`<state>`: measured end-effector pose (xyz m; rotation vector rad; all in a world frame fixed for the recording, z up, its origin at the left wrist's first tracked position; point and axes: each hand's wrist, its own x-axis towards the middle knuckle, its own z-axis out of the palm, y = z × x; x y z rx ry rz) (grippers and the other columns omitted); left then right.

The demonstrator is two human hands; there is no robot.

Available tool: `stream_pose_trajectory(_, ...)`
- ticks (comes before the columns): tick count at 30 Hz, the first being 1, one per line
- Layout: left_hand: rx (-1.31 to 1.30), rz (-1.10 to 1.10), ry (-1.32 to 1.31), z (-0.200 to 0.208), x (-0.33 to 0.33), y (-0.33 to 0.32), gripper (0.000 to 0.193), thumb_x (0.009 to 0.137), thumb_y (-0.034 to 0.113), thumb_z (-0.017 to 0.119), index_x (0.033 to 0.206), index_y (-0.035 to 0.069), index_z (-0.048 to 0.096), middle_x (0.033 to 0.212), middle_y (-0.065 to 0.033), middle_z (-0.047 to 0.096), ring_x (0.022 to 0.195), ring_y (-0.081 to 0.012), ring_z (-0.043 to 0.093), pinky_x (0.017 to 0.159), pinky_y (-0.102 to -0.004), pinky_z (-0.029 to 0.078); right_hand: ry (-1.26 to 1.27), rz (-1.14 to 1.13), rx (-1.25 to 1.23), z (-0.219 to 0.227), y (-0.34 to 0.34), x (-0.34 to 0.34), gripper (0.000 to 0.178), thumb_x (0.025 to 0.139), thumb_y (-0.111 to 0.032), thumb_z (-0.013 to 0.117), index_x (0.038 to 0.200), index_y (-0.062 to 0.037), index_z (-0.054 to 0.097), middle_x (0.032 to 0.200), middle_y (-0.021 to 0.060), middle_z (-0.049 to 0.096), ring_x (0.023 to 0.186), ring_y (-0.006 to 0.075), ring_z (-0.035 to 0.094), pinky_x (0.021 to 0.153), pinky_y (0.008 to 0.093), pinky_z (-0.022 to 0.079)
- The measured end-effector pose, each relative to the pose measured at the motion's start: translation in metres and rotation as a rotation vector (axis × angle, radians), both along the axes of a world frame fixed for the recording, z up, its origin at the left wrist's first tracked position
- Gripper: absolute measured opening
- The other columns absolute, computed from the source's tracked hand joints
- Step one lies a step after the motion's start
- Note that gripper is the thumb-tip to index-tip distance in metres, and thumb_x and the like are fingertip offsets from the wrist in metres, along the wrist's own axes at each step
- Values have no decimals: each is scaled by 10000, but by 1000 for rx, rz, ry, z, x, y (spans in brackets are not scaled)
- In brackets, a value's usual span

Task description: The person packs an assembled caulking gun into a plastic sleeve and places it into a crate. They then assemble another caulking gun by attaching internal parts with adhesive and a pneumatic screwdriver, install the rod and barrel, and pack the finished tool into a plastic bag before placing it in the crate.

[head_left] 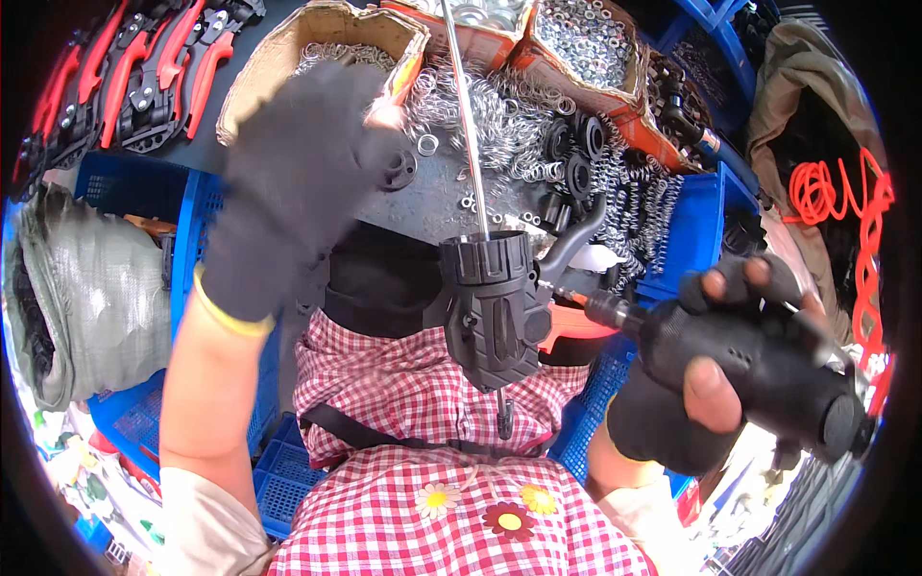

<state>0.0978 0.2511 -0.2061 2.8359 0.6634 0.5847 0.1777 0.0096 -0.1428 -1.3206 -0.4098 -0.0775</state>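
In my right hand (pixel 715 374), wearing a black fingerless glove, is a black power screwdriver (pixel 754 360). Its bit points left and meets or nearly meets the side of a black plastic tool body (pixel 492 307). That body stands upright in front of my apron, with a long metal rod (pixel 465 115) rising from its top and a hooked end below. A red lever (pixel 576 324) and a black curved handle (pixel 578 238) stick out on its right. My left hand (pixel 307 154), gloved too, is over the bench, smeared by motion. Beside its fingers is a black round part (pixel 399 171); whether it is held, I cannot tell.
Loose springs (pixel 480 115) cover the bench (pixel 423 206). Behind them stand cardboard boxes of springs (pixel 351 56), washers (pixel 475 13) and nuts (pixel 586 43). Red-and-black tools (pixel 144 72) lie far left. Blue crates (pixel 687 235) flank the bench; a red coiled hose (pixel 826 197) hangs right.
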Motion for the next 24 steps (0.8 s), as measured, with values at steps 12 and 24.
stream_pose_trajectory(12, -342, -1, 458, -24, 0, 66, 240, 852, 240, 610, 760, 19, 624, 765, -185, 636, 735, -327, 635, 685, -397, 489, -123, 273, -112, -37, 4, 17, 796, 725, -39, 766, 1381, -120, 323, 1147, 122, 533, 977, 223, 590, 921, 428, 508)
stream_pose_trajectory(24, -1732, -1, -431, 7, -33, -88, 94, 963, 97, 548, 935, 16, 588, 834, -53, 623, 774, -87, 604, 687, -244, 494, -273, 517, 224, 1, -19, 6, 770, 625, -89, 720, 1342, -3, 452, 1240, 174, 433, 1001, 229, 485, 812, 344, 434)
